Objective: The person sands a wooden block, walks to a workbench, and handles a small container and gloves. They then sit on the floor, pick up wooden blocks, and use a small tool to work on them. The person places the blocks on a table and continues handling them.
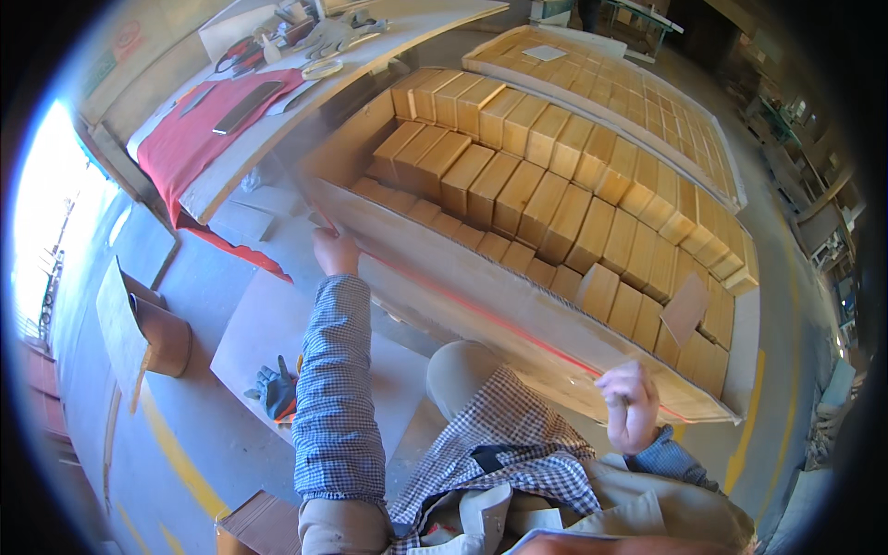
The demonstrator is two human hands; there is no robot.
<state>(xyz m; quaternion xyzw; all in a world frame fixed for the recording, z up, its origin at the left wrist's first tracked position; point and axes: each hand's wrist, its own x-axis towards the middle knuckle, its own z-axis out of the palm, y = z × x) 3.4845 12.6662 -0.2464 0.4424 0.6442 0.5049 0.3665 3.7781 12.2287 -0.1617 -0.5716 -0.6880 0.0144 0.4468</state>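
A thin red strap or cord [481,319] runs taut along the near outer wall of a large open carton [435,273]. My left hand [335,250] is closed on it near the carton's left end. My right hand [631,402], fingers curled, pinches the strap's other end by the near right corner. Rows of yellow-brown blocks or small boxes [518,199] fill the carton in stepped layers, lower on the near side. A small brown cardboard piece [684,310] lies on the blocks at the right.
Left of the carton stands a table [268,139] with a red cloth [199,148], a dark flat object [248,106] and gloves [338,35]. A second filled carton [601,88] lies behind. On the floor are a glove [275,390], a cardboard sheet [240,342] and a brown box [259,523].
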